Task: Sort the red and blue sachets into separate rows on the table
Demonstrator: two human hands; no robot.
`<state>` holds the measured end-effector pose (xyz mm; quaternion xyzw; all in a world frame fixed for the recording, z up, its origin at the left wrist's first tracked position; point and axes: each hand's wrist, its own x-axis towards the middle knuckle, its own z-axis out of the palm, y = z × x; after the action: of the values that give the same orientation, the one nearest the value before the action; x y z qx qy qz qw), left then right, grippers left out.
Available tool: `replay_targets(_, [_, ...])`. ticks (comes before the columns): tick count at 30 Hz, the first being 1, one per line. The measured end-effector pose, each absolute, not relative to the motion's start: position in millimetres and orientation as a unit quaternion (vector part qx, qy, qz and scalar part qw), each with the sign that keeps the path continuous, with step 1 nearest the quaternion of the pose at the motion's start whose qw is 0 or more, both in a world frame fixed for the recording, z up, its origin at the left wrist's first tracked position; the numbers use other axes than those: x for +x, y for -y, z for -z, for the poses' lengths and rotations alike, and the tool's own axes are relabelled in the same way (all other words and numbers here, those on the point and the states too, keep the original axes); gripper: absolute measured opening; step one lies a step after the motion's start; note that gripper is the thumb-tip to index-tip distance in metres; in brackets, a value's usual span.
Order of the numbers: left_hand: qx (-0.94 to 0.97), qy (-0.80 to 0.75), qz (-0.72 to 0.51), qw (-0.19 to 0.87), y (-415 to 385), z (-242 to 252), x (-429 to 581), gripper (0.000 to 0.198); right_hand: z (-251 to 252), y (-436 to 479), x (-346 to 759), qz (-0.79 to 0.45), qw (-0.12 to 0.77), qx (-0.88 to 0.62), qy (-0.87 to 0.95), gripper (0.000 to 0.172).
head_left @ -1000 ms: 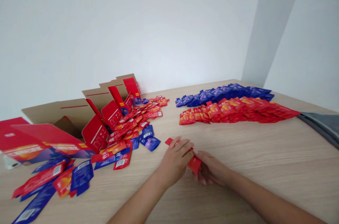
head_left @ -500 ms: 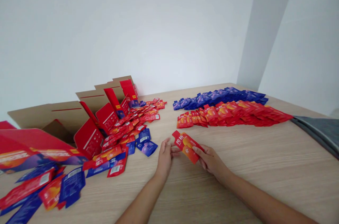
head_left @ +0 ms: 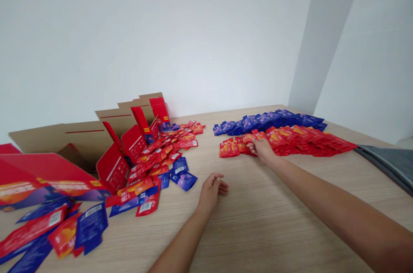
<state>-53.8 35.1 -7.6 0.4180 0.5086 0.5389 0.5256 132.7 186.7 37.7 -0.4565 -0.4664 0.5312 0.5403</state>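
Right grip (head_left: 256, 144) pinches a red packet (head_left: 249, 138) at the red row (head_left: 306, 136), towards the table's (head_left: 258, 221) far edge; left grip (head_left: 213, 187) is empty, loosely curled. Packet seems light, soft; better pinch its border.

Soft, diffuse light; wall (head_left: 206, 57) brightest mid-frame; tabletop (head_left: 238, 230) shaded lower centre; red packets (head_left: 300, 138) blurred.

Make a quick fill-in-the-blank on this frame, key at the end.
1. Of the red row and blue row of packets, the one nearer the person is the ____ row.
2. The hand at the red row is the ____ one.
3. The open boxes stand toward the table's ____ side.

Missing words: red; right; left.
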Motion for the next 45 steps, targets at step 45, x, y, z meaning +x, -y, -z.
replay_targets(45, [0.496, -0.725, -0.467, 0.097, -58.8, -44.3, -128.2, 0.013, 6.0, -50.5, 99.5, -0.612, 0.404, -0.364, 0.574, 0.032])
